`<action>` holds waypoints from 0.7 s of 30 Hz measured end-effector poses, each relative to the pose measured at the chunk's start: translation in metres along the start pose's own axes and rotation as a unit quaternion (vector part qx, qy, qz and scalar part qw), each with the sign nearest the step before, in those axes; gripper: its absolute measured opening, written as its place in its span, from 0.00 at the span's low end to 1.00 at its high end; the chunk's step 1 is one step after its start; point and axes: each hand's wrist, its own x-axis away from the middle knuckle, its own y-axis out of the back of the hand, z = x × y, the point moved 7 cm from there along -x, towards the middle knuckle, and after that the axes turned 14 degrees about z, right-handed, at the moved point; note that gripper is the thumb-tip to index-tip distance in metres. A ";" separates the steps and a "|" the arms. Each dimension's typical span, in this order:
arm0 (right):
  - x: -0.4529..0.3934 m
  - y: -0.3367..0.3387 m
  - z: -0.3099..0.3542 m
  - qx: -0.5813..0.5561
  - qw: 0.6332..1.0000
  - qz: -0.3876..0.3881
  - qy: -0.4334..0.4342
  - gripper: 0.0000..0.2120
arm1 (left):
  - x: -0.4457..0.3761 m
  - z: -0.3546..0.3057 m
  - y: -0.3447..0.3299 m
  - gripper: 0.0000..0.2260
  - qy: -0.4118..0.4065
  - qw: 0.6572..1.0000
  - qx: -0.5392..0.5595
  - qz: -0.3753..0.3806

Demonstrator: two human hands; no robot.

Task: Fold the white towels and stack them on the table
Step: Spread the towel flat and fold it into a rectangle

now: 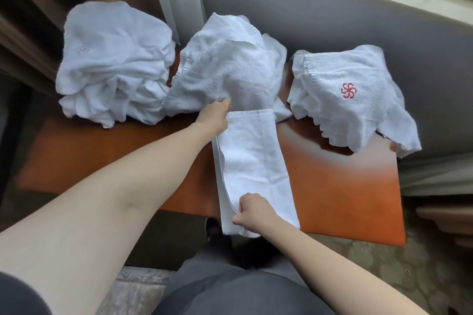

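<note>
Folded towel (pixel 252 161) before three piles (pixel 227 69)

My left hand (pixel 213 116) is stretched far forward on a bare, straight arm, fingers curled. My right hand (pixel 253 211) sits close to my body, knuckles up, fingers curled in a pinch.

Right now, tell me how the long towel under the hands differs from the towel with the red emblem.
The long towel lies flat in a narrow folded strip down the middle of the table; the emblem towel sits crumpled in a heap at the right. The strip is held at both ends, by the left hand and the right hand; the heap is untouched. The strip shows no mark; the heap bears a red pinwheel. Both are white terry.
</note>
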 end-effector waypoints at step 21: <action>-0.076 0.092 -0.145 -0.344 0.926 -0.130 -0.082 0.20 | 0.072 0.031 -0.174 0.31 0.325 0.844 0.408 0.122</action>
